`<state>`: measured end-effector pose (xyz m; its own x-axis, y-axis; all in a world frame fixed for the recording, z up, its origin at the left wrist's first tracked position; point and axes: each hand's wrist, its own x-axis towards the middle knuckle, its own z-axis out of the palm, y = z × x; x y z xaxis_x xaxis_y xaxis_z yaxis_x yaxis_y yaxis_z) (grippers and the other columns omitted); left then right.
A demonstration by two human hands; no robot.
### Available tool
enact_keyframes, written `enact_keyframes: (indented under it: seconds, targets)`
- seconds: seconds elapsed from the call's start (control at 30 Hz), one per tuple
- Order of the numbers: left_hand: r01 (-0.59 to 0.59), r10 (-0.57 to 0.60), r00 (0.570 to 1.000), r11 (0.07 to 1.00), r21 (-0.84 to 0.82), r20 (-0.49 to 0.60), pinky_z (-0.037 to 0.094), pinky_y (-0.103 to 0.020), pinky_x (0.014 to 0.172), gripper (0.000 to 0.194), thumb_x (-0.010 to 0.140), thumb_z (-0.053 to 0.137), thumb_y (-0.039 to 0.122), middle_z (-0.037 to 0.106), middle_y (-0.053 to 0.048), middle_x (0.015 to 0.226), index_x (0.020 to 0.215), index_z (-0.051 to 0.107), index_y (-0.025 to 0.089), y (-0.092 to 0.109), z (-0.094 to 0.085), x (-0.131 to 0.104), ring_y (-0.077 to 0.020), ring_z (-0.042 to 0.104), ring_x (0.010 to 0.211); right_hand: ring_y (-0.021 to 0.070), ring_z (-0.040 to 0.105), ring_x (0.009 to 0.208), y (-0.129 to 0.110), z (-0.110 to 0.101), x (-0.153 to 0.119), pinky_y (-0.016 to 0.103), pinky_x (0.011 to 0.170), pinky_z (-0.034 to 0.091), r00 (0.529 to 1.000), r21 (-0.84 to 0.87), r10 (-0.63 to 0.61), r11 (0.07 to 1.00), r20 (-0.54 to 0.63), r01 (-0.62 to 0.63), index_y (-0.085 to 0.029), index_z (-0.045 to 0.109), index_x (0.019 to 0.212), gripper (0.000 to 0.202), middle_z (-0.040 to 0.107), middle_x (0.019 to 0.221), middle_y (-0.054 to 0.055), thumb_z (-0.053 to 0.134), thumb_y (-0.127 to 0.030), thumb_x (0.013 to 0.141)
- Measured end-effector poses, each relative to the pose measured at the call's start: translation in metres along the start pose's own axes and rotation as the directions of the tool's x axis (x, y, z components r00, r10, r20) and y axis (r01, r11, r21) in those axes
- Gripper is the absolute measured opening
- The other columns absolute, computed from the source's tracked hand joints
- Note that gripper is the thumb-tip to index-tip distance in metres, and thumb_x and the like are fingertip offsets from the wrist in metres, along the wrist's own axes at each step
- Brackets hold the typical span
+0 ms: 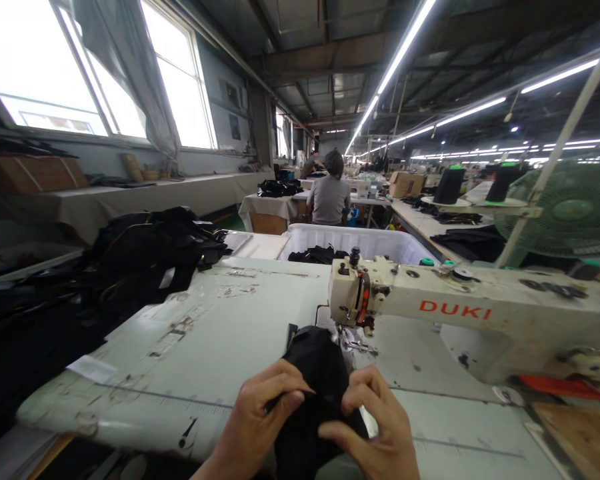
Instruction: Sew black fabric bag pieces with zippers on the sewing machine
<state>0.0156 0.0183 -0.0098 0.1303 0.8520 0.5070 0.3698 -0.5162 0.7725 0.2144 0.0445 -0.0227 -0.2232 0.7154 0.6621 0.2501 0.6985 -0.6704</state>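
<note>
A piece of black fabric lies at the front of the sewing machine, its far end close to the needle and presser foot. My left hand pinches the fabric's left side between thumb and forefinger. On the right side, my right hand grips the same fabric with curled fingers and the thumb lying across it. The fabric hangs down toward me between both hands, over the table's near edge. Whether its far end sits under the presser foot I cannot tell.
A heap of black fabric pieces covers the left side. Behind the pale green table stands a white plastic bin with black cloth inside. Thread cones and a fan are at right. A person sits ahead, back turned.
</note>
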Motion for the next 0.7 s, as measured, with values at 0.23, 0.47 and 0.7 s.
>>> enact_keyframes:
  seconds: [0.23,0.47,0.7]
  targets:
    - [-0.010,0.013,0.998,0.999,0.050,-0.057,0.049,-0.021,0.069,0.025,0.096,0.055,0.042,0.065,-0.002,0.083,0.097,0.069,0.021,-0.004,0.004,-0.005,-0.0148,0.063,0.075,0.0146,0.065,0.071,0.001,0.012,-0.006,0.022,0.065,0.051,0.997,0.115,-0.040,0.993,0.067,0.032,-0.025,0.069,0.097,0.012,0.067,0.081,0.000,0.068,-0.017,0.088]
    - [-0.202,0.214,0.965,0.975,0.092,-0.154,0.054,-0.020,0.072,0.013,0.092,0.065,0.030,0.065,-0.003,0.089,0.100,0.073,0.024,0.000,-0.002,-0.004,-0.0140,0.067,0.080,0.0140,0.066,0.064,-0.007,0.008,0.003,0.021,0.060,0.051,0.991,0.070,-0.040,0.997,0.130,0.032,-0.022,0.069,0.088,0.004,0.069,0.074,-0.001,0.069,-0.019,0.087]
    - [-0.307,0.345,0.926,0.924,0.226,-0.153,0.057,-0.018,0.067,0.020,0.093,0.062,0.020,0.063,-0.005,0.095,0.111,0.072,0.022,-0.001,-0.002,-0.009,-0.0144,0.067,0.082,0.0130,0.060,0.057,-0.010,0.011,0.002,0.021,0.054,0.046,0.988,0.032,0.053,0.998,0.148,-0.059,-0.022,0.069,0.079,0.010,0.064,0.066,-0.001,0.066,-0.025,0.088]
